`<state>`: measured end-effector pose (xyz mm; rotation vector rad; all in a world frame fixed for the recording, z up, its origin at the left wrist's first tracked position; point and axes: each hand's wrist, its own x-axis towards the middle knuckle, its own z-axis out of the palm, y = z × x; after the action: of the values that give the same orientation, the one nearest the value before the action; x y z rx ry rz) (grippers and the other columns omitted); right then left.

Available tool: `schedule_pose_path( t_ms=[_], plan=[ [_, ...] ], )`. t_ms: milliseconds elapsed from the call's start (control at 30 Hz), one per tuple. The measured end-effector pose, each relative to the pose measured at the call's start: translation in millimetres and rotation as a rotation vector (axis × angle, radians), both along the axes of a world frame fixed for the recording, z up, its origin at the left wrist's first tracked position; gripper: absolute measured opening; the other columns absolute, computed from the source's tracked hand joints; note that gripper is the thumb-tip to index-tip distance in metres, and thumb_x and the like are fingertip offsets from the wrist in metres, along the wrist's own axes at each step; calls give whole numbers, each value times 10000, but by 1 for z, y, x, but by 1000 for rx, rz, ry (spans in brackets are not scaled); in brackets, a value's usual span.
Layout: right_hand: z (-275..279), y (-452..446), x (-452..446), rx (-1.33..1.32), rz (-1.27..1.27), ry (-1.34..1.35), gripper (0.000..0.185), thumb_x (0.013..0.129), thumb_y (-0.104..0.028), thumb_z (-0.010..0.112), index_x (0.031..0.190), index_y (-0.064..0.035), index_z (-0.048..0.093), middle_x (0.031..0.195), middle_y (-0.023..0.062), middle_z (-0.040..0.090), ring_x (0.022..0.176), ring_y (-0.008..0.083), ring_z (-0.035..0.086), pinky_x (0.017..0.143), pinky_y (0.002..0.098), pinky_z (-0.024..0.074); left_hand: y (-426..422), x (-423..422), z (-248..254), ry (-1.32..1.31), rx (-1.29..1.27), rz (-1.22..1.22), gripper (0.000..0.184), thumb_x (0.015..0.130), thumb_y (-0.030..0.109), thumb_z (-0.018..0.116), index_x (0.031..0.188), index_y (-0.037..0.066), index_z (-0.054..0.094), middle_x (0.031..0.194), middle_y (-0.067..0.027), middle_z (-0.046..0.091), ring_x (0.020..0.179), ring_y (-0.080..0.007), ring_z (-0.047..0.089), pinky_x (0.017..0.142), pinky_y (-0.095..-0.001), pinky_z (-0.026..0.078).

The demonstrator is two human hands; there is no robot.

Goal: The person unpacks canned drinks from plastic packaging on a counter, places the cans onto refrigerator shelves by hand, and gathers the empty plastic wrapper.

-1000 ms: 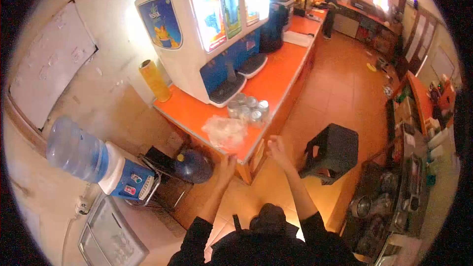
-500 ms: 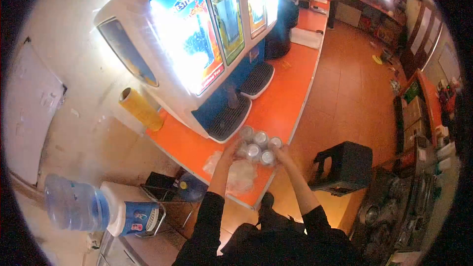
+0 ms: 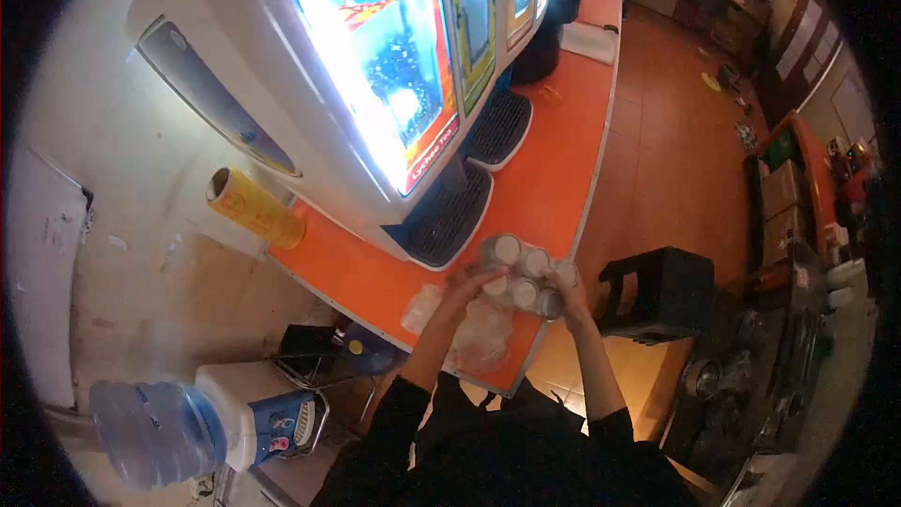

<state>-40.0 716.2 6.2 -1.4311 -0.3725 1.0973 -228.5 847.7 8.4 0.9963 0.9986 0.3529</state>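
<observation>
A pack of several cans [image 3: 537, 263] with pale round tops is between my hands at the front end of the orange counter [image 3: 554, 188]. My left hand [image 3: 466, 284] grips its left side, the fingers reaching over the near-left can. On the opposite side, my right hand [image 3: 573, 296] is closed around the right edge of the pack. Whether the pack rests on the counter or is slightly raised, I cannot tell. Crumpled clear plastic [image 3: 483, 333] lies on the counter just below the cans, close to my left forearm.
A lit drink dispenser [image 3: 385, 75] with drip trays [image 3: 452, 221] stands behind the cans. To its left is a yellow roll [image 3: 253, 211]. A black stool [image 3: 662, 296] stands on the floor at right. A water dispenser with a blue bottle [image 3: 155, 432] is at lower left.
The view has shifted, and the drink dispenser looks larger. My left fingers have moved further over the cans' tops. Both hands stay on the pack.
</observation>
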Motion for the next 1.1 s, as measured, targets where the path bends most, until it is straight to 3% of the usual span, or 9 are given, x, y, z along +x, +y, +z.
schedule_pose_path(
  t_ms=[133, 300, 400, 533, 567, 633, 700, 867, 1100],
  plan=[
    [44, -12, -20, -23, 43, -12, 527, 734, -330, 791, 1097, -17, 571, 1057, 116, 639, 968, 234, 623, 838, 358, 504, -24, -29, 12, 183, 81, 17, 860, 653, 428, 831, 1253, -53, 446, 1123, -155, 571, 865, -196, 618, 741, -305, 519],
    [-28, -18, -60, -120, 26, -283, 613, 643, -282, 851, 1094, 5, 551, 1068, 150, 638, 952, 247, 635, 824, 366, 512, -31, -84, 43, 179, -136, 9, 1079, 583, 517, 845, 1347, -44, 330, 1205, -223, 513, 1122, -329, 547, 861, -428, 518],
    [-12, -10, -99, -212, 4, -438, 659, 612, -254, 864, 1125, -2, 535, 1049, 151, 639, 945, 238, 637, 814, 360, 516, -18, -114, -17, 429, -15, -181, 1194, 557, 588, 825, 1387, -59, 261, 1243, -246, 498, 1102, -370, 555, 882, -451, 512],
    [5, -1, -127, -343, 18, -565, 820, 537, -308, 883, 1193, -17, 486, 1108, 182, 582, 1059, 298, 574, 865, 410, 488, -12, -131, -71, 549, 264, -215, 1185, 557, 647, 788, 1374, -69, 314, 1234, -270, 522, 1063, -396, 579, 910, -449, 495],
    [3, -1, -130, -397, 71, -681, 860, 527, -319, 882, 1219, -23, 465, 1138, 194, 555, 1105, 322, 543, 893, 432, 471, -7, -133, -78, 443, 294, -256, 1037, 586, 535, 826, 1344, -20, 385, 1221, -215, 549, 1104, -349, 568, 912, -441, 494],
    [1, -4, -132, -416, 83, -712, 895, 520, -320, 881, 1241, -29, 438, 1150, 207, 534, 1124, 342, 519, 909, 443, 457, -3, -130, -60, 335, 318, -300, 899, 615, 424, 863, 1313, 30, 455, 1209, -160, 577, 1145, -301, 557, 913, -432, 492],
    [1, -2, -134, -421, 123, -745, 929, 513, -320, 880, 1264, -35, 412, 1162, 221, 514, 1143, 362, 495, 925, 455, 443, -5, -113, 3, 697, 453, -522, 784, 638, 381, 862, 1253, 43, 510, 1178, -135, 603, 1111, -269, 580, 910, -399, 487],
    [13, 13, -139, -603, 114, -665, 1034, 515, -356, 883, 1304, -35, 297, 1195, 267, 465, 1080, 416, 528, 878, 472, 468, -8, -117, -63, 542, 568, -281, 681, 655, 348, 848, 1184, 59, 532, 1119, -138, 632, 1062, -279, 603, 885, -414, 485],
    [18, 22, -150, -738, 79, -747, 1099, 560, -360, 856, 1362, -8, 193, 1183, 314, 452, 1041, 457, 548, 824, 499, 491, -16, -101, -23, 727, 550, -211, 727, 611, 424, 823, 1185, 79, 539, 1084, -166, 651, 1001, -334, 631, 838, -440, 501]
  ],
)
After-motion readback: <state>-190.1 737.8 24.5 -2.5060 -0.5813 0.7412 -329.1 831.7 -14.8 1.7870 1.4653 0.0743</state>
